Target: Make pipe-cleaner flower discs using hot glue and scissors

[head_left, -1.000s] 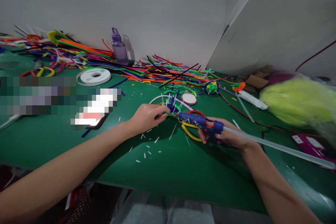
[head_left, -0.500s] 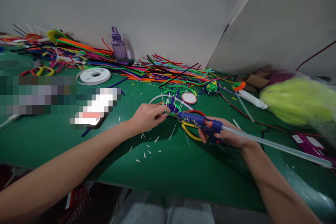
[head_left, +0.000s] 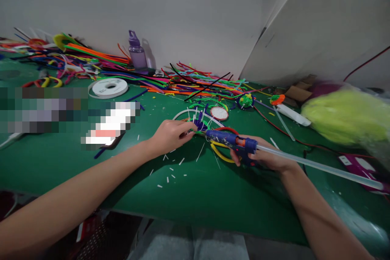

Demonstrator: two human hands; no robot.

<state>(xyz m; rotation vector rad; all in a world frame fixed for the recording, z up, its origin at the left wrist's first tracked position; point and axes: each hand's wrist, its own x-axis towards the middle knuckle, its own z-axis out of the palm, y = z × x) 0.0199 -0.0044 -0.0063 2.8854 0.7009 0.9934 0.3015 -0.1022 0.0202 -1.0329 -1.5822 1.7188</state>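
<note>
My right hand (head_left: 265, 155) is wrapped round the handle of a blue glue gun (head_left: 224, 139), from whose back a long clear glue stick (head_left: 317, 165) sticks out to the right. The nozzle points left, at a small purple and green pipe-cleaner piece (head_left: 200, 124) with white strips standing up around it. My left hand (head_left: 175, 135) pinches the near left side of that piece; its fingertips partly hide the hold. A white hoop (head_left: 190, 111) curves behind the piece. Yellow-handled pliers or scissors (head_left: 224, 155) lie partly under the glue gun.
Coloured pipe cleaners (head_left: 195, 83) lie heaped along the wall beside a purple bottle (head_left: 138, 55). A white ribbon spool (head_left: 110, 87) and a blurred-out phone-like object (head_left: 111, 124) lie left. White scraps (head_left: 170, 169) are scattered in front. A yellow-green bag (head_left: 344, 115) stands right.
Almost nothing differs. Both hands, the glue gun and the pipe-cleaner piece keep their places, and the view has shifted very slightly.
</note>
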